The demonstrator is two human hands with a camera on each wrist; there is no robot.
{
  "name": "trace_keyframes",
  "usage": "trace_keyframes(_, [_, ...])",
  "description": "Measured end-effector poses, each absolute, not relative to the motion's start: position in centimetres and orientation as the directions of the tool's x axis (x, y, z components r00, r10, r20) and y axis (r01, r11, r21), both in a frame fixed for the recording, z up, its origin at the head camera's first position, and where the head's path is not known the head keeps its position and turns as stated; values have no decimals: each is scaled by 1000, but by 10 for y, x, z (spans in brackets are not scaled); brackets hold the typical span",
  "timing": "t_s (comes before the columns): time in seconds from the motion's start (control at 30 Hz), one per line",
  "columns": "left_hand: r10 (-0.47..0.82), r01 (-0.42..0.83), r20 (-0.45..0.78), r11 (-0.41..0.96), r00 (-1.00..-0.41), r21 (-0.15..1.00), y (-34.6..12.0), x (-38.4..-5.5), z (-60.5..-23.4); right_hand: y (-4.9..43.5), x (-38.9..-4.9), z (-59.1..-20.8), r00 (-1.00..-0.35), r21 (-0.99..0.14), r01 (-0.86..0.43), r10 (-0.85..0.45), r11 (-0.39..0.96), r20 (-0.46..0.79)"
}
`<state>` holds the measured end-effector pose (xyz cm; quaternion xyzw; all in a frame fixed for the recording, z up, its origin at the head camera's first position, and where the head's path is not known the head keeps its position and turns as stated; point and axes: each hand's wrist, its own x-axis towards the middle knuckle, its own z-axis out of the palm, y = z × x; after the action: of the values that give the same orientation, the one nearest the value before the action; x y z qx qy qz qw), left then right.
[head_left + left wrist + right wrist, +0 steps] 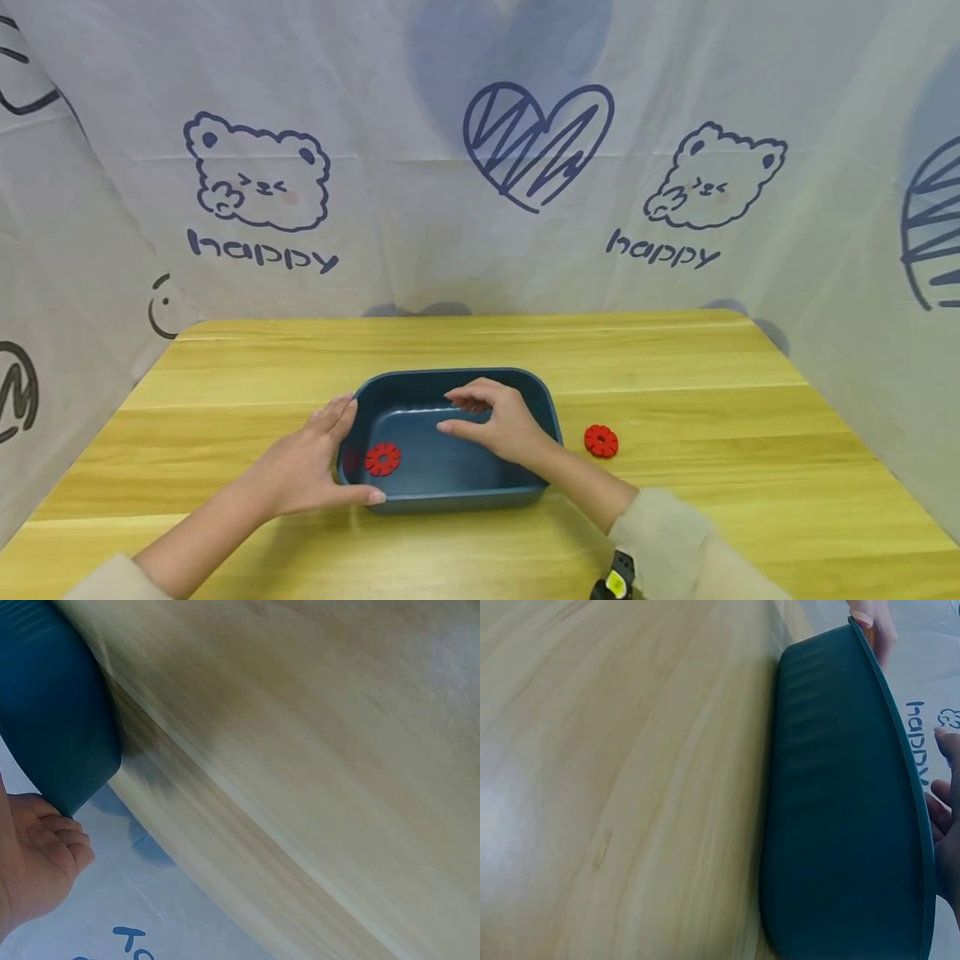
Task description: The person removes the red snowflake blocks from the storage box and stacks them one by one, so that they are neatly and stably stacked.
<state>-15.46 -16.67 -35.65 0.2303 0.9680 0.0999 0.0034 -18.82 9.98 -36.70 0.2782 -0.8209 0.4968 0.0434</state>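
A dark blue plastic box (450,503) with rounded corners stands on the table. My left hand (306,467) holds its left end, the fingers at the left rim and the thumb along the front rim; the left wrist view shows those fingers (64,840) at the box's edge. Inside the box, near the left wall, lies a red notched snowflake disc (383,459). Over the right part of the box is my right hand (506,421), thumb and fingertips apart with nothing visible between them. Another red snowflake disc (602,442) lies outside, right of the box, beyond my right forearm.
The wooden table (720,417) reaches back to a white cloth (390,208) printed with bears, hearts and words. Cloth also hangs at both sides. A black strap with a yellow-green patch (617,582) shows beside the right sleeve at the bottom.
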Motion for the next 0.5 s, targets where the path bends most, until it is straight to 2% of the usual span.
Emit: trace_keyframes(0.5, [457,454,33,868,-889,201,-168,-155,-356,62,-191,-366,-795,-787,-507,-543,350,270])
